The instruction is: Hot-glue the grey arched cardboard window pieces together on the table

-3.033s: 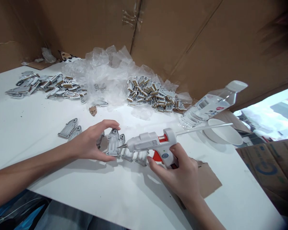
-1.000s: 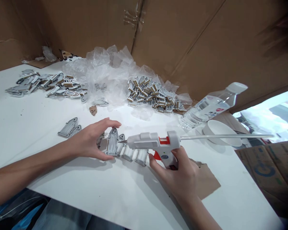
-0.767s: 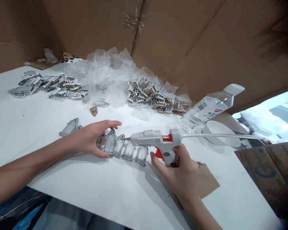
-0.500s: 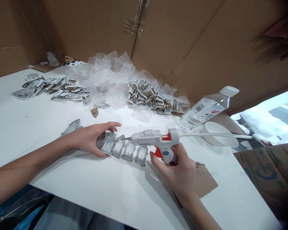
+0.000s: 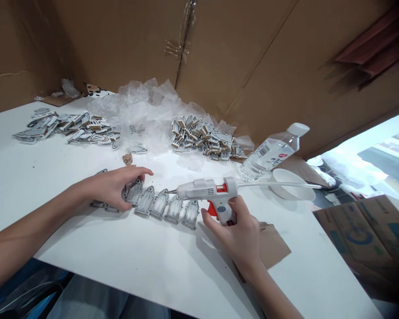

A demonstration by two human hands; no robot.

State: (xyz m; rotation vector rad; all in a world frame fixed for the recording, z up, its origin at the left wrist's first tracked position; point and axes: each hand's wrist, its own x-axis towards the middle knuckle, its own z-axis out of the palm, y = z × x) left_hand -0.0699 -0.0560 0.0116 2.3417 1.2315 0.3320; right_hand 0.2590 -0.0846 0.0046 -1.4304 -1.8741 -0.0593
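My right hand [image 5: 241, 235] is wrapped round the handle of a white and red glue gun [image 5: 202, 190]. The gun's nozzle points left, just over the top of a grey arched piece [image 5: 159, 204] in a row on the white table. More arched pieces, such as the one at the right end [image 5: 190, 215], stand side by side in that row. My left hand [image 5: 111, 188] rests over the left part of the row, thumb and fingers apart around a grey piece [image 5: 133, 193]; whether it grips the piece is hard to tell.
Two piles of grey pieces [image 5: 202, 137] lie at the back, with crumpled clear plastic [image 5: 146, 106] between them. A clear bottle [image 5: 272, 153] and a white bowl [image 5: 291, 186] stand at right. Brown cardboard [image 5: 274, 248] lies beside my right hand.
My left hand has moved left along the row, uncovering more of the arched pieces. The gun's nozzle remains near the same piece. The whole view has shifted slightly.
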